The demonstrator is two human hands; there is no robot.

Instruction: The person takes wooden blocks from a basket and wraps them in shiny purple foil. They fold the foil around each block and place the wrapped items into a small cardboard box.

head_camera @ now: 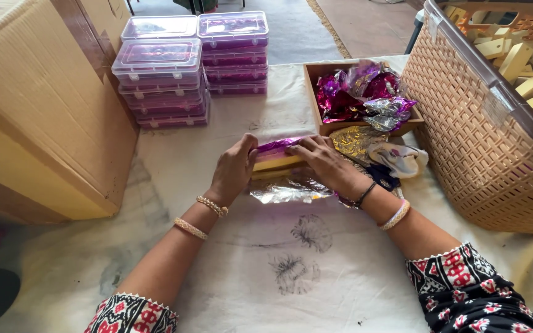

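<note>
Purple shiny foil wrapper (277, 145) goes over the pale yellow rectangular bar (277, 164) mid-cloth; left hand (234, 169) and right hand (326, 161) both pinch it. I'd say keep the foil taut, crease edges flat.

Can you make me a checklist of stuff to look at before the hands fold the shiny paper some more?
1. Both hands on the bar: ok. The left hand and right hand grip the yellow bar.
2. Purple foil lies over the bar's top: ok.
3. Foil covers the bar's near side: not ok, yellow shows.
4. Spare foils in the wooden box: ok.
5. More bars in the woven basket: ok.
6. Foil torn underneath: cannot tell.
</note>
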